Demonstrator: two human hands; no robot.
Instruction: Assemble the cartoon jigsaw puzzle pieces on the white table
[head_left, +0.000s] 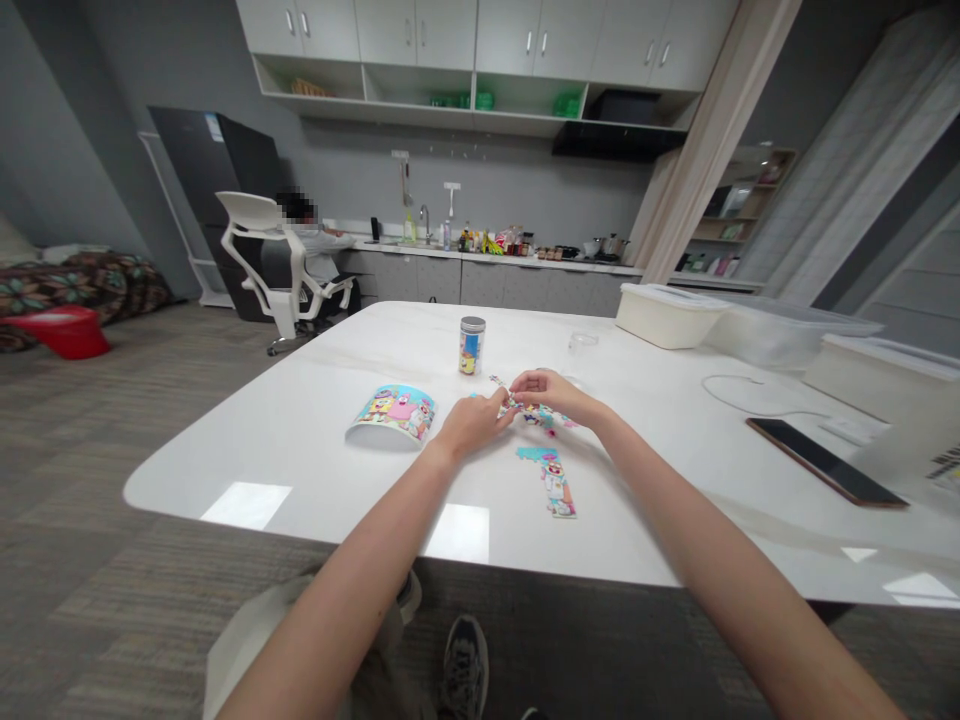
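My left hand [474, 424] and my right hand [556, 394] meet over a loose pile of small printed jigsaw pieces [536, 415] on the white table. The fingers of both are bent and drawn together, tips almost touching; whatever lies between them is too small to make out. Nearer to me lies a partly joined jigsaw section [556, 484], an L-shaped strip with a cartoon figure. Left of my hands, a curved cartoon picture sheet [395, 412] arches up from the tabletop. Behind them stands a clear jar [471, 346] with a grey lid and a cartoon print.
A clear plastic cup-like container [582, 344] is beyond my right hand. Farther right are a phone [821, 460], a white cable [750, 407] and cream storage boxes [667, 316]. A person [319, 250] sits by the back counter on a white chair [281, 270].
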